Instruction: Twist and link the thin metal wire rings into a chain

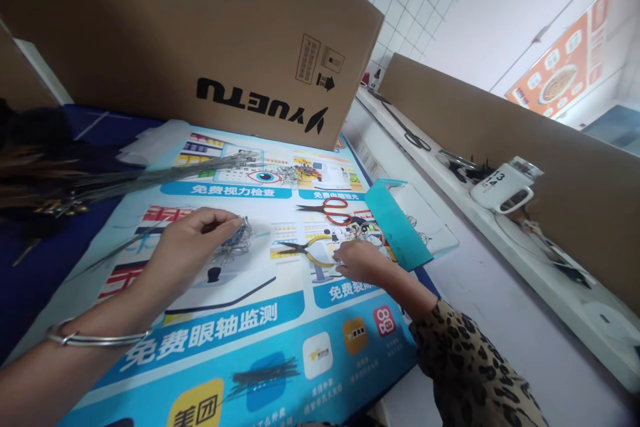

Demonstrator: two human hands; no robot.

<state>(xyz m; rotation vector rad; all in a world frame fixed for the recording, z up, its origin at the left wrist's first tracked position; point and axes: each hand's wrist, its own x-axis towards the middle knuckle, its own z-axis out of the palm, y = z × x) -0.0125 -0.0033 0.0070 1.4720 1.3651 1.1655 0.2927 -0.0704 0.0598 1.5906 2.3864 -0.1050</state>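
Note:
My left hand (193,243) pinches a small tangled cluster of thin silvery wire loops (239,240) between thumb and fingers, above the printed table cover. My right hand (363,260) is closed, fingers curled at the end of the yellow-handled scissors (317,250). Whether it grips them or something smaller under the fingers is hidden. Just behind it is a white-handled tool (373,232), partly covered by the hand. Red-handled scissors (337,209) lie a little farther off, blades pointing left.
A large cardboard box (200,33) stands at the back. A bundle of thin wire stems (200,170) reaches in from the left. Short dark stems (265,375) lie near the front. To the right are a teal folder (397,223) and a ledge with a white mug (503,188).

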